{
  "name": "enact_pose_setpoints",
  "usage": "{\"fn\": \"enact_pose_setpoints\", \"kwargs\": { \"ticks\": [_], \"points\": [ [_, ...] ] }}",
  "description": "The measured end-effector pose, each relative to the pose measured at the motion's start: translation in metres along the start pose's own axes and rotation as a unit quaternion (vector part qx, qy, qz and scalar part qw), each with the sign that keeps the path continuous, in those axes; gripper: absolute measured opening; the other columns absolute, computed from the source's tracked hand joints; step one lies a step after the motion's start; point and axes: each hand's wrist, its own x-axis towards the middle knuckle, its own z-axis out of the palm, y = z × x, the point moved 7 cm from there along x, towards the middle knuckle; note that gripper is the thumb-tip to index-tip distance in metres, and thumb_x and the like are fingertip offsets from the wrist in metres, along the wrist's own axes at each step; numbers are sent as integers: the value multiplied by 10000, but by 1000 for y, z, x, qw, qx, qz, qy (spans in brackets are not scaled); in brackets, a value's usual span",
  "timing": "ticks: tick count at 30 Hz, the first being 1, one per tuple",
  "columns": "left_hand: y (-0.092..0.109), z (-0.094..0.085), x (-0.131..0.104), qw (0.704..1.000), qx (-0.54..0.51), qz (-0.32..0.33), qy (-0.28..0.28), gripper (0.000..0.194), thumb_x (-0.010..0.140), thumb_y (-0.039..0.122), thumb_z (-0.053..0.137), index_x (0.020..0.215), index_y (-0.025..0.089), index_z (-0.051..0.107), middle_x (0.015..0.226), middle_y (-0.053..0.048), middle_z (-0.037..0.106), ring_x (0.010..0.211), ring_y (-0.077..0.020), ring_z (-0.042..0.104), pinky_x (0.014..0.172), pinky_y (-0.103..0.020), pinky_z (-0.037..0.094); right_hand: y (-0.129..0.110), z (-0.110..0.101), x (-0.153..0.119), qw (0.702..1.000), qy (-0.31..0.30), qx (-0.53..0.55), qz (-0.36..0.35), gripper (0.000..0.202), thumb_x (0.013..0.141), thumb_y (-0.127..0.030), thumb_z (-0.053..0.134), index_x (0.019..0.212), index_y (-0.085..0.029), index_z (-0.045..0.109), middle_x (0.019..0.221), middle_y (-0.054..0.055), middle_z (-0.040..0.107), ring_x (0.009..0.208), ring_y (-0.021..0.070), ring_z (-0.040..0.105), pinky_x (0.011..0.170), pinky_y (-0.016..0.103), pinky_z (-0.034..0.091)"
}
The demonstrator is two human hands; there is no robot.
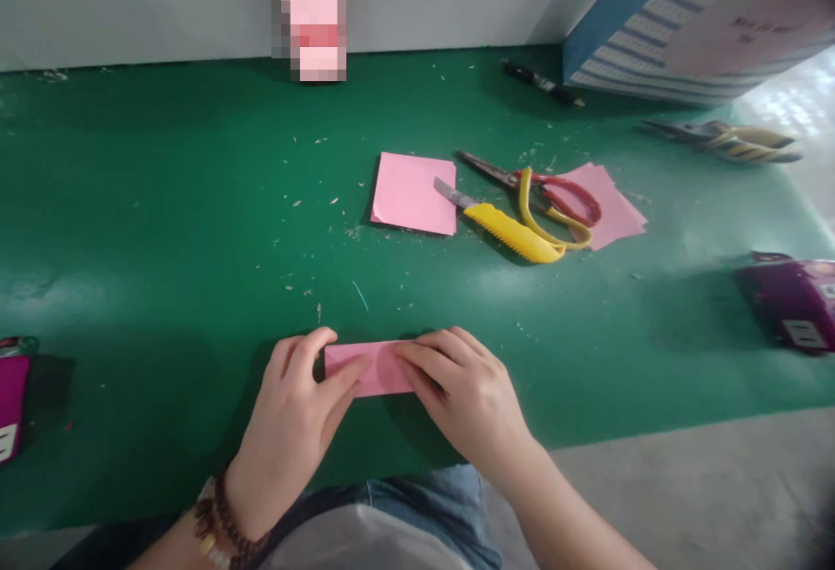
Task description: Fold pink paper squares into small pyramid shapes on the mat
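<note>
A pink paper (384, 368), folded into a narrow strip, lies near the front edge of the green table. My left hand (292, 398) grips its left end, thumb along the face and fingers curled round the short edge. With thumb and fingers together, my right hand (475, 387) holds the right part and hides that end. Beyond them rests a stack of square pink sheets (410, 191). The blade of a yellow-handled utility knife (512, 232) lies over the stack's right side. Scissors (554, 197) with red and yellow handles lie partly on more pink sheets (617, 209).
A black pen (541, 83) lies at the back beside a blue and white striped box (652, 39). Pliers (724, 139) are at the far right, with a purple object (792, 300) nearer. A magenta object (11, 396) is at the left edge. Small scraps dot the green table (163, 231).
</note>
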Motion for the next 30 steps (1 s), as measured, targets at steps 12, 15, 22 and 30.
{"fn": "enact_pose_setpoints", "kwargs": {
  "ticks": [12,15,22,30],
  "points": [
    [0,1,0,1000,6,8,-5,288,940,162,526,1162,281,664,1211,-97,507,1014,-244,472,829,-413,518,0,0,0,1000,-3,-6,-4,224,940,-165,517,942,-200,739,829,57,703,716,161,605,658,294,528],
    [0,1,-1,1000,6,8,1,295,939,159,524,1165,288,663,1206,-95,511,1013,-244,476,831,-414,519,0,0,0,1000,2,-4,-5,210,932,-160,531,936,-193,739,825,52,702,704,161,600,647,292,526],
    [1,1,2,1000,14,15,-12,268,936,220,544,1173,267,662,1197,-107,514,976,-243,484,829,-434,516,2,2,0,1000,-11,-17,-1,211,948,-191,523,963,-206,733,831,53,685,731,163,578,665,291,513],
    [1,2,3,999,32,22,2,234,926,259,565,1136,253,670,1167,-106,522,954,-239,474,811,-426,516,-34,-8,-6,986,39,-142,-82,143,924,-202,576,844,-231,691,881,49,650,845,200,501,727,332,398]
  ]
}}
